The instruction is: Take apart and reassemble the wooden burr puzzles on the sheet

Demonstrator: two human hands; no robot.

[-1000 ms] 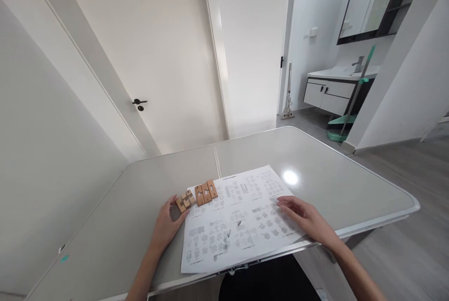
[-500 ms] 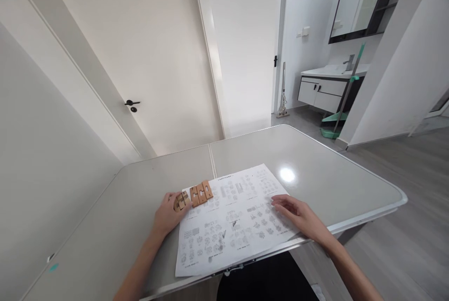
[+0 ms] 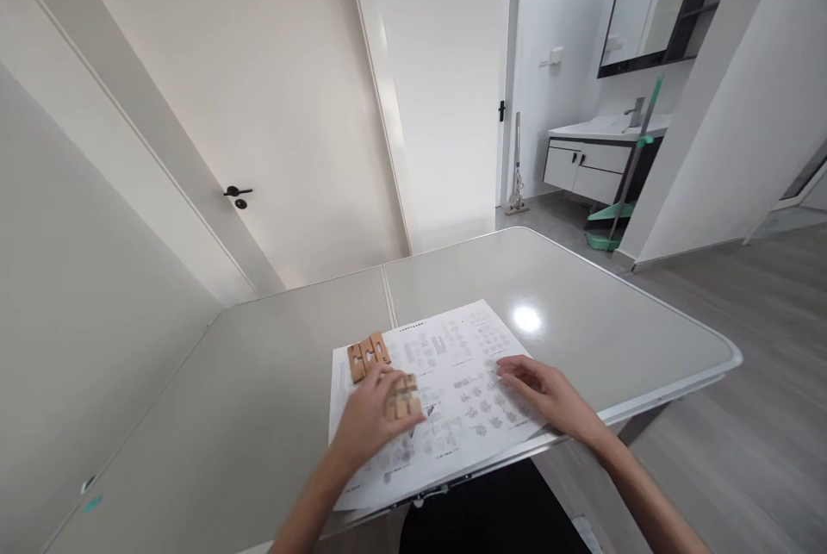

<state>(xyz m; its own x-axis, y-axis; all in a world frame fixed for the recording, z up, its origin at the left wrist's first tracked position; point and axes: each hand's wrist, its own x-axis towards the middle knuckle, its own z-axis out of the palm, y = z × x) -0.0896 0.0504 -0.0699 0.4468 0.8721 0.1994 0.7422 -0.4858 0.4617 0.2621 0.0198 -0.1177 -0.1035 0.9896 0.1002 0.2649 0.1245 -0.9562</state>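
A white printed sheet of diagrams [image 3: 452, 356] lies on the grey table [image 3: 258, 390] in front of me. My left hand [image 3: 371, 420] is over the middle of the sheet, fingers closed around a few notched wooden blocks [image 3: 403, 399]. Two or three more wooden blocks [image 3: 367, 354] sit side by side on the sheet's far left corner, just beyond that hand. My right hand [image 3: 539, 395] rests flat on the sheet's right part with its fingers stretched out and apart, holding nothing.
The table's near edge [image 3: 491, 468] runs just under my wrists. A closed white door with a dark handle [image 3: 238, 192] stands behind the table. At the right, a doorway shows a sink cabinet [image 3: 594, 166] and a green broom and dustpan [image 3: 611, 231].
My left hand has picked up a few wooden blocks from the sheet's left edge and carried them right, over the middle of the sheet. The right hand has stayed put.
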